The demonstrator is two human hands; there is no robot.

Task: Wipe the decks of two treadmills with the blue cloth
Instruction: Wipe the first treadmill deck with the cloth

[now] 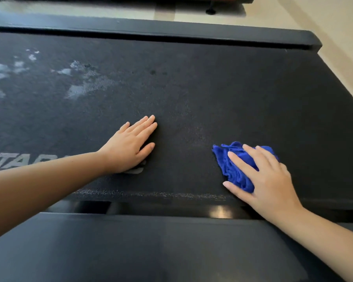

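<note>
Pressing the bunched blue cloth onto the treadmill belt, right hand fingers spread; left hand flat, empty, wet patches far left.

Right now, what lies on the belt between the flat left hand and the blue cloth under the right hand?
Nothing: in the head view, only bare dark treadmill belt separates the left hand from the crumpled blue cloth pressed under the right hand.
</note>
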